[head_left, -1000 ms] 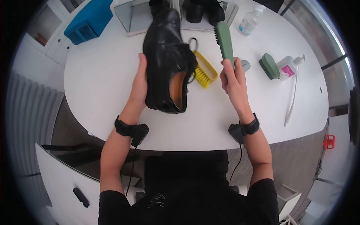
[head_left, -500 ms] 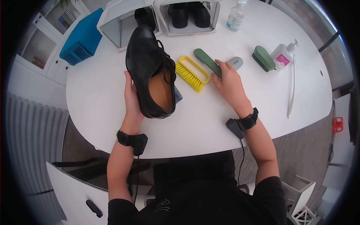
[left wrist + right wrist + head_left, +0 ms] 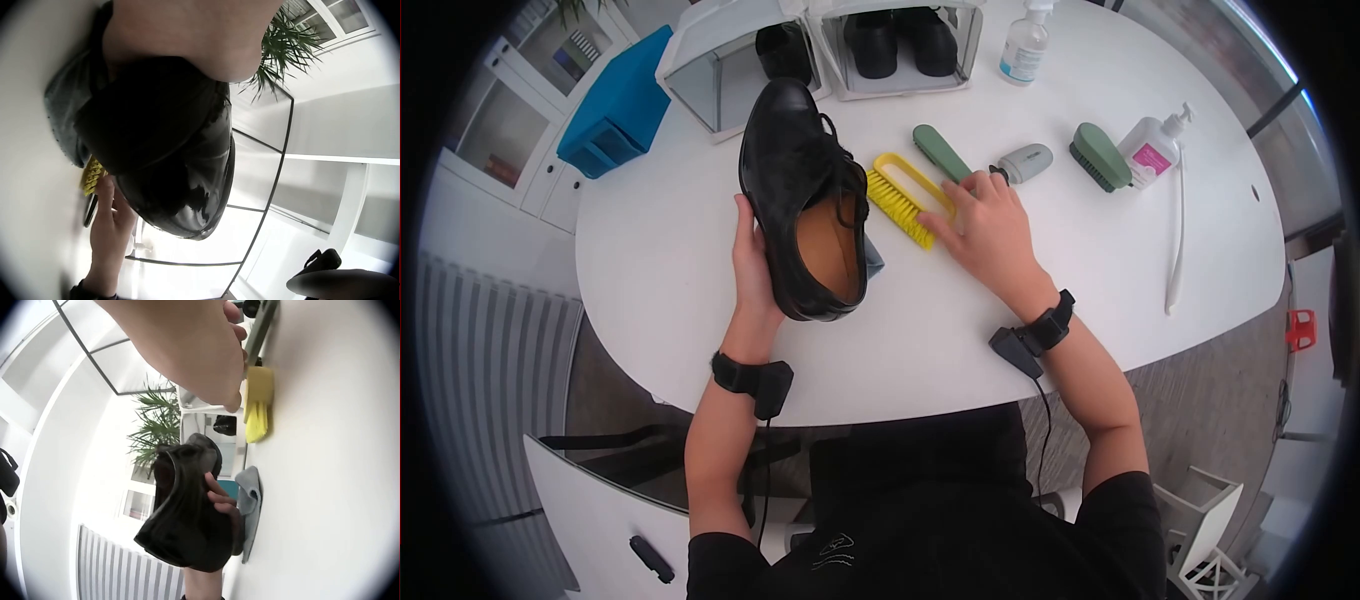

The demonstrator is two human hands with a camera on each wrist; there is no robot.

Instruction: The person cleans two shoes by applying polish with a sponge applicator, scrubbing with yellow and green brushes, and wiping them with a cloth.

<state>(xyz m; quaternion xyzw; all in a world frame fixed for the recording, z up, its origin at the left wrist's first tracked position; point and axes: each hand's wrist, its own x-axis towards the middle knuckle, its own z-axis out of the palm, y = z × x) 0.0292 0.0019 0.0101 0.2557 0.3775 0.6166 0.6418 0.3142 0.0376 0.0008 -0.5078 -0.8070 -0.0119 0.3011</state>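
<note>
A black lace-up leather shoe [image 3: 785, 165] is raised in my left hand [image 3: 752, 265], its toe pointing away and its tan insole facing up. The left thumb lies along its side, and fingers grip it in the right wrist view. My right hand [image 3: 990, 230] reaches over a yellow scrubbing brush [image 3: 885, 200], thumb beside its bristles and fingertips over its handle end. Those fingers are spread and loosely bent. Just beyond them lies a long green brush [image 3: 940, 150], partly hidden by the hand. Below the shoe is a grey-blue cloth [image 3: 250, 494], mostly hidden in the head view.
A grey rounded object [image 3: 1027, 162] lies past the right hand. Farther right are a green oval brush [image 3: 1100, 150], a pump bottle [image 3: 1152, 145] and a white stick [image 3: 1178, 240]. Clear-fronted boxes [image 3: 900, 92] with black shoes, a sanitizer bottle [image 3: 1025, 50] and a blue box [image 3: 615, 100] stand behind.
My right hand lowered the long green brush to the table, let it go and moved left to the yellow brush. The left hand brought the shoe slightly lower and still holds it.
</note>
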